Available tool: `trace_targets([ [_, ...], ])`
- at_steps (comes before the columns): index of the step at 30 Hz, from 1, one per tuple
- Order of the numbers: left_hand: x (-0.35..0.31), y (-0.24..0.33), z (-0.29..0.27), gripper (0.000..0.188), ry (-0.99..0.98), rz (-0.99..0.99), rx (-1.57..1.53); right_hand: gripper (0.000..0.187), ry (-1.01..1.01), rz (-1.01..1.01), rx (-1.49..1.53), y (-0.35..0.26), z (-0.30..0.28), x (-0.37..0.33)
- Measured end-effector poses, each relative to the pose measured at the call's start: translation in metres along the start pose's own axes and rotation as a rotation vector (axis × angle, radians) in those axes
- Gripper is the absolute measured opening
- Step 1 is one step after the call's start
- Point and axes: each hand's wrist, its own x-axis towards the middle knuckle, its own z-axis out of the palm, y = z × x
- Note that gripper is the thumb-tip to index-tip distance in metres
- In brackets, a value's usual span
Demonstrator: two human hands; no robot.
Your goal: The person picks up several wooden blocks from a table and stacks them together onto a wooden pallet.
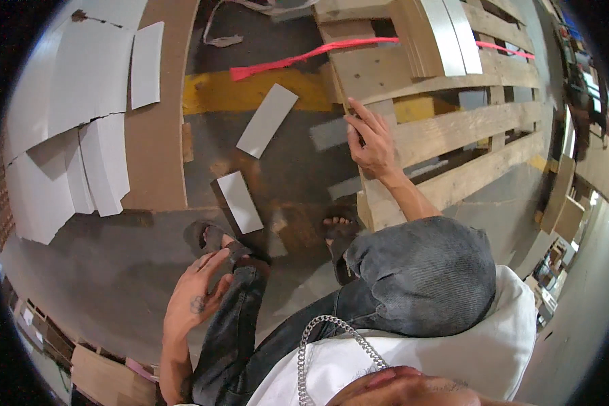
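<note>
My right hand (372, 141) hovers by the left edge of a wooden pallet (467, 128), its fingers stretched out and apart with nothing in them. Whether the fingertips touch the wood I cannot tell. Low beside my left shin, my left hand (199, 291) hangs with loosely spread fingers and holds nothing. Two white cardboard strips lie on the floor between the pallet and a stack at left: the farther strip (267, 120) is tilted, and the nearer strip (240, 201) rests just beyond my left foot.
Flattened white and brown cardboard sheets (91, 74) are stacked at left. A pink strap (311, 57) runs toward folded cardboard (430, 40) on the pallet. Pale strapping (250, 10) curls at the far edge. A yellow line (250, 95) crosses the dark floor.
</note>
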Motion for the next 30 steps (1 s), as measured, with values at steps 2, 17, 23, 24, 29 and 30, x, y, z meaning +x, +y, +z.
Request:
trace_targets([
  [2, 0.001, -0.007, 0.005, 0.031, 0.041, 0.102, 0.035, 0.017, 0.003, -0.072, -0.023, -0.001, -0.002, -0.006],
  [17, 0.075, 0.014, 0.048, 0.035, -0.246, 0.306, -0.238, 0.06, 0.27, 1.186, -0.345, 0.039, -0.115, -0.229],
  [23, 0.222, 0.064, 0.142, 0.065, 0.01, 0.253, -0.631, 0.072, 0.885, 1.667, 1.119, 0.006, -0.066, -0.204],
  [24, 0.236, 0.079, 0.152, 0.067, 0.084, 0.218, -0.509, 0.071, 0.962, 1.758, 0.942, -0.004, -0.066, -0.187],
  [29, 0.262, 0.109, 0.165, 0.048, 0.145, 0.223, -0.664, 0.062, 1.062, 1.658, 1.413, 0.003, -0.074, -0.199],
  [30, 0.262, 0.113, 0.163, 0.044, 0.206, 0.203, -0.591, 0.061, 1.063, 1.608, 1.389, 0.003, -0.072, -0.197],
])
